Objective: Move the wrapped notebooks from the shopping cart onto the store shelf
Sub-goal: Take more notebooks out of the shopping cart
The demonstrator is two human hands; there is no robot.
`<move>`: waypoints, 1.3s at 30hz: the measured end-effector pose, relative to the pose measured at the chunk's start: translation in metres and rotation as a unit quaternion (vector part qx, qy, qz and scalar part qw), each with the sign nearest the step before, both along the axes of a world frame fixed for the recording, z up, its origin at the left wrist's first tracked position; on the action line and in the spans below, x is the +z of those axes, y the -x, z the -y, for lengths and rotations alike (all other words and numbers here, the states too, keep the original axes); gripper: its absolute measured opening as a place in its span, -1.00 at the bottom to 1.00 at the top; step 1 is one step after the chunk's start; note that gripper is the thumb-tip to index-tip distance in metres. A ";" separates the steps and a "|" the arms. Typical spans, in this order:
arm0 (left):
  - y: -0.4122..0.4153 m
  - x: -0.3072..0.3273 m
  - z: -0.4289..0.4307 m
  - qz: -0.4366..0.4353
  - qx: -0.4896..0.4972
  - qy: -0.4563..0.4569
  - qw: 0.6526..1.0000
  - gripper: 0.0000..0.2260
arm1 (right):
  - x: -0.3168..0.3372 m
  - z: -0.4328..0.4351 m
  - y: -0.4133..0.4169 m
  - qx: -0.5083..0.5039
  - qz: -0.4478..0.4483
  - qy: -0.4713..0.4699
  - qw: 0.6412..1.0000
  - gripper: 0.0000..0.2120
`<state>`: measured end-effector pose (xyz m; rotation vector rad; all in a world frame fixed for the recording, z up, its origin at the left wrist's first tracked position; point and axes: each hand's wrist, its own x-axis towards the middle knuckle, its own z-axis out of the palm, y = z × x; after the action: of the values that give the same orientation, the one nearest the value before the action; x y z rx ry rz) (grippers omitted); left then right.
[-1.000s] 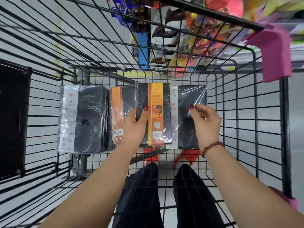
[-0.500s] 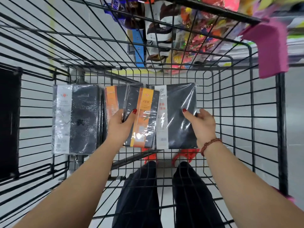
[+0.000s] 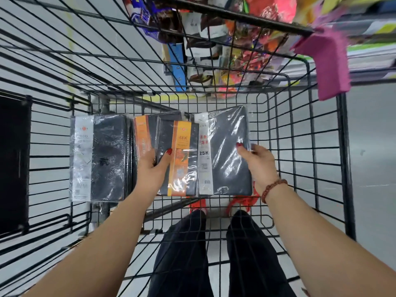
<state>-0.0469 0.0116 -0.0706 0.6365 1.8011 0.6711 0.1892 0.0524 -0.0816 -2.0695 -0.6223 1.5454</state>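
Wrapped notebooks (image 3: 107,159) sit side by side low in the shopping cart (image 3: 342,146). The left hand (image 3: 153,168) grips the orange-banded notebook (image 3: 182,159), thumb on its cover; the right hand (image 3: 260,163) pinches the right edge of the white-banded notebook (image 3: 227,151).

"48K" on orange-banded notebook (image 3: 182,157), "25K" on white-banded notebook (image 3: 227,151)

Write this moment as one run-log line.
phase: pickup | left hand: grips 48K notebook | right hand: grips 25K notebook | location: inside shopping cart | untouched: white-banded notebooks at left
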 end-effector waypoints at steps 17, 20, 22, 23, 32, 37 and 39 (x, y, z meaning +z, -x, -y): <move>0.032 0.124 0.022 0.001 0.044 -0.039 0.998 -0.87 | 0.144 0.021 0.017 0.168 0.104 -0.240 0.950 -0.88; 0.031 0.155 0.013 0.016 0.076 -0.064 0.995 -0.88 | 0.192 0.022 0.003 0.135 0.097 -0.300 0.939 -0.80; 0.020 0.181 0.006 0.021 0.069 -0.084 0.994 -0.87 | 0.216 0.021 -0.008 0.108 0.103 -0.328 0.933 -0.75; 0.014 0.194 0.003 0.025 0.056 -0.095 0.994 -0.86 | 0.227 0.021 -0.014 0.090 0.102 -0.336 0.932 -0.73; -0.062 0.261 -0.007 0.032 -0.029 -0.197 0.980 -0.80 | 0.280 0.043 -0.088 -0.054 0.003 -0.366 0.929 -0.79; -0.142 0.281 -0.001 0.030 -0.057 -0.208 0.976 -0.82 | 0.295 0.074 -0.175 -0.136 -0.012 -0.370 0.919 -0.77; -0.183 0.289 0.005 0.027 -0.063 -0.214 0.974 -0.81 | 0.299 0.093 -0.218 -0.160 -0.012 -0.370 0.915 -0.76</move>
<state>0.1358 0.0069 0.2182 1.0005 1.5591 0.9902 0.4069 -0.0402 0.2172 -1.4717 -0.6823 0.9377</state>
